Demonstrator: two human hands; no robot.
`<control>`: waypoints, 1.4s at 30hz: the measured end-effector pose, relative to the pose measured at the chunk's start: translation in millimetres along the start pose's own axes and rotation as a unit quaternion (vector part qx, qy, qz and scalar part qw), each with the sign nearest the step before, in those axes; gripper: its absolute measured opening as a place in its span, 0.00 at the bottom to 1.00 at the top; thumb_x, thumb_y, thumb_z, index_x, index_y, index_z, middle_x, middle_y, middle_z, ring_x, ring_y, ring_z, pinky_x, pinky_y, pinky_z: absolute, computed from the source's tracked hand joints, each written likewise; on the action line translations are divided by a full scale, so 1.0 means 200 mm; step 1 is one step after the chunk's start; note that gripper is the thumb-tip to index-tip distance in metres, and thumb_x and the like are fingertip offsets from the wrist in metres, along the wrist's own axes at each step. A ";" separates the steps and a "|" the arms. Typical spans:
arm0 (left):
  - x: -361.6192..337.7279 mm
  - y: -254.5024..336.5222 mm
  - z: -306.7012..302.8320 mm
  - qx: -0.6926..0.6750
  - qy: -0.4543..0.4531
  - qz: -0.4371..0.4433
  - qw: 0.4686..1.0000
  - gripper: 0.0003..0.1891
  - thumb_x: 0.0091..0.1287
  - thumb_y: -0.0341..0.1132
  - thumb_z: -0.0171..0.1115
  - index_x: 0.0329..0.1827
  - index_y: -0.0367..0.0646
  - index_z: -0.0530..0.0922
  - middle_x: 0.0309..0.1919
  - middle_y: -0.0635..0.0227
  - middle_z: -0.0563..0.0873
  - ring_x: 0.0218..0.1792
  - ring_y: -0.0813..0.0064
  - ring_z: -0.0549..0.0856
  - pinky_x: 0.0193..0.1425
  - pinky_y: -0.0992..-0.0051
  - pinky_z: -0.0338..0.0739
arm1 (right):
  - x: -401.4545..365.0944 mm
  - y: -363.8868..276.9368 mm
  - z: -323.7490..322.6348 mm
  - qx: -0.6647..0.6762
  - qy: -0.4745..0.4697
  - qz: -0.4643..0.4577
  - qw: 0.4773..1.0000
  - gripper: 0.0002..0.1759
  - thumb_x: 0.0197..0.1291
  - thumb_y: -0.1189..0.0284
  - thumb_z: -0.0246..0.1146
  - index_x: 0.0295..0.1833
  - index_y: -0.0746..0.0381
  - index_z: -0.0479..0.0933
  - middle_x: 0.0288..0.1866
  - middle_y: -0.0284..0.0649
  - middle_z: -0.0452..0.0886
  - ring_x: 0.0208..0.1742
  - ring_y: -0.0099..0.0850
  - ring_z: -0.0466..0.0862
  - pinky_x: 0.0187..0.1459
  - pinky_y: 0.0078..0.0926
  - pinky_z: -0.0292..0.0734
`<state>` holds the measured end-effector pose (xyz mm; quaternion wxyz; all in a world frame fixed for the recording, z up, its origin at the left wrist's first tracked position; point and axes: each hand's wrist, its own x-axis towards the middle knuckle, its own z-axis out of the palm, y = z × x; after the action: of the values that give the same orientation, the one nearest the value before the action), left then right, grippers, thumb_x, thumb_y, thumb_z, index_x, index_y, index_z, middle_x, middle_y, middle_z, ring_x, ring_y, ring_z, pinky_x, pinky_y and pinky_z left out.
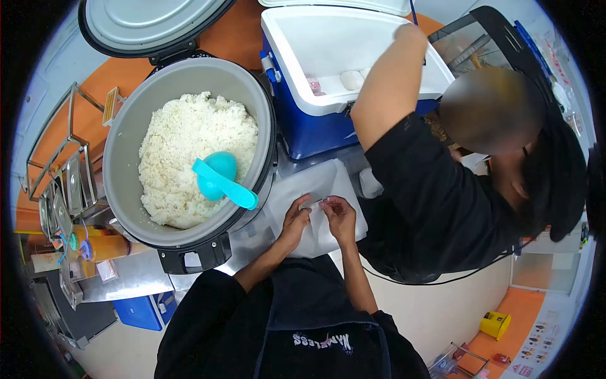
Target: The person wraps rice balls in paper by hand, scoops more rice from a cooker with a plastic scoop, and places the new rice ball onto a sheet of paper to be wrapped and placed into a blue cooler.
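My left hand [295, 221] and my right hand [339, 218] are close together, fingertips pinched. Between them is a small thin dark item, too small to make out. Both are over white paper sheets [326, 172] on the metal counter, beside the rice cooker. A large open rice cooker [120, 151] stands to the left, full of white rice [180, 142]. On the rice rests a turquoise scoop [218, 180], its handle pointing towards the cooker's near rim.
A co-worker in black [435, 196] stands close on my right, one arm over an open blue cooler box [309, 129] holding small packages. Sauce bottles [104, 247] and metal containers [76, 189] are at left. A yellow bin [495, 324] stands on the floor at right.
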<state>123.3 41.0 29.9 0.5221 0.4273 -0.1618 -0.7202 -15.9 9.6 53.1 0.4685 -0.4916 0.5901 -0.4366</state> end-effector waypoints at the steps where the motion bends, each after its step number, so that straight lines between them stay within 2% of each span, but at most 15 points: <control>1: -0.01 0.02 0.01 -0.005 0.001 -0.001 1.000 0.26 0.67 0.30 0.55 0.70 0.48 0.68 0.30 0.78 0.73 0.35 0.86 0.72 0.45 0.80 0.70 | 0.01 0.01 0.00 -0.025 0.006 -0.019 0.999 0.10 0.59 0.78 0.69 0.45 0.68 0.79 0.37 0.36 0.84 0.36 0.20 0.81 0.41 0.17 0.77; 5: 0.02 -0.02 -0.03 -0.013 0.000 -0.006 1.000 0.26 0.67 0.30 0.54 0.70 0.48 0.68 0.32 0.77 0.75 0.35 0.85 0.73 0.44 0.81 0.70 | 0.04 0.10 -0.02 0.053 -0.006 -0.003 0.999 0.11 0.60 0.80 0.67 0.47 0.68 0.77 0.39 0.38 0.84 0.39 0.22 0.82 0.44 0.18 0.77; 7: 0.04 -0.04 -0.06 -0.022 -0.007 -0.020 1.000 0.26 0.67 0.30 0.53 0.70 0.47 0.68 0.35 0.76 0.76 0.35 0.84 0.73 0.44 0.81 0.70 | 0.05 0.12 -0.04 0.135 0.018 0.018 0.991 0.11 0.60 0.81 0.67 0.47 0.68 0.77 0.38 0.37 0.84 0.40 0.22 0.82 0.45 0.18 0.77; 11: 0.02 -0.02 -0.04 -0.023 0.007 -0.030 0.999 0.25 0.67 0.30 0.52 0.69 0.48 0.68 0.40 0.73 0.78 0.37 0.84 0.75 0.46 0.79 0.71 | 0.02 0.10 -0.04 0.108 0.012 0.000 0.994 0.10 0.60 0.82 0.67 0.47 0.68 0.76 0.38 0.36 0.83 0.40 0.22 0.82 0.45 0.18 0.77; 13: 0.01 -0.02 -0.03 -0.036 0.007 -0.029 0.999 0.25 0.67 0.29 0.51 0.69 0.48 0.68 0.44 0.70 0.80 0.41 0.82 0.77 0.48 0.78 0.72 | 0.02 0.08 0.00 0.047 -0.022 0.002 0.999 0.10 0.60 0.82 0.66 0.47 0.67 0.76 0.38 0.36 0.82 0.40 0.21 0.81 0.46 0.18 0.77; 17: 0.03 -0.02 -0.04 -0.046 0.006 -0.037 0.998 0.25 0.67 0.29 0.51 0.69 0.48 0.68 0.48 0.67 0.81 0.46 0.79 0.79 0.51 0.76 0.73 | 0.05 0.15 -0.02 0.105 -0.014 -0.017 0.994 0.10 0.60 0.82 0.66 0.47 0.67 0.76 0.38 0.36 0.82 0.40 0.21 0.81 0.45 0.19 0.77; 21: 0.01 0.00 -0.04 -0.088 0.020 -0.054 0.994 0.25 0.68 0.29 0.49 0.70 0.48 0.67 0.50 0.66 0.80 0.49 0.76 0.80 0.53 0.72 0.73 | 0.03 0.14 -0.04 0.097 0.002 -0.010 0.995 0.09 0.60 0.82 0.65 0.46 0.67 0.76 0.38 0.35 0.82 0.40 0.21 0.81 0.46 0.19 0.77; 23: 0.02 -0.02 -0.04 -0.097 0.019 -0.063 0.993 0.25 0.68 0.29 0.49 0.70 0.48 0.66 0.51 0.66 0.80 0.49 0.75 0.81 0.54 0.71 0.73 | 0.02 0.13 -0.01 0.068 -0.034 -0.010 0.997 0.09 0.60 0.83 0.65 0.46 0.67 0.76 0.36 0.34 0.81 0.38 0.20 0.80 0.45 0.18 0.76; 25: 0.02 -0.03 -0.05 -0.095 0.012 -0.065 0.993 0.26 0.68 0.28 0.48 0.71 0.49 0.65 0.53 0.65 0.80 0.50 0.74 0.80 0.54 0.71 0.73 | 0.03 0.14 -0.01 0.058 -0.022 -0.017 0.998 0.09 0.60 0.83 0.64 0.46 0.67 0.76 0.36 0.33 0.81 0.38 0.20 0.79 0.44 0.18 0.76; 31: 0.01 0.00 -0.04 -0.097 0.018 -0.065 0.993 0.25 0.69 0.29 0.49 0.71 0.49 0.65 0.51 0.66 0.79 0.49 0.75 0.79 0.55 0.71 0.71 | 0.03 0.15 -0.04 0.050 0.000 -0.017 0.999 0.09 0.59 0.82 0.65 0.44 0.67 0.75 0.37 0.34 0.80 0.38 0.19 0.78 0.41 0.16 0.75; 34: 0.02 -0.03 -0.05 -0.095 0.006 -0.055 0.994 0.25 0.69 0.29 0.50 0.71 0.49 0.65 0.51 0.67 0.78 0.48 0.76 0.78 0.56 0.71 0.70 | 0.02 0.14 -0.02 0.066 -0.006 0.019 0.998 0.10 0.59 0.82 0.65 0.45 0.67 0.74 0.37 0.34 0.79 0.37 0.19 0.78 0.41 0.16 0.75; 36: 0.02 -0.03 -0.05 -0.091 0.007 -0.056 0.994 0.25 0.68 0.29 0.50 0.71 0.48 0.65 0.51 0.67 0.78 0.48 0.76 0.78 0.56 0.72 0.71 | 0.02 0.13 -0.01 0.030 -0.023 -0.008 0.999 0.11 0.59 0.82 0.65 0.46 0.67 0.73 0.38 0.34 0.79 0.38 0.19 0.78 0.41 0.17 0.75; 42: 0.02 -0.03 -0.05 -0.095 0.001 -0.050 0.994 0.25 0.68 0.29 0.50 0.70 0.47 0.65 0.50 0.66 0.78 0.47 0.76 0.78 0.56 0.72 0.71 | 0.03 0.15 -0.04 0.056 -0.024 -0.025 0.998 0.12 0.58 0.84 0.64 0.47 0.66 0.72 0.38 0.35 0.79 0.39 0.21 0.80 0.43 0.18 0.76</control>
<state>127.8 42.1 17.5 0.5236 0.3845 -0.0705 -0.7570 -29.3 8.2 25.4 0.4981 -0.4897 0.5409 -0.4685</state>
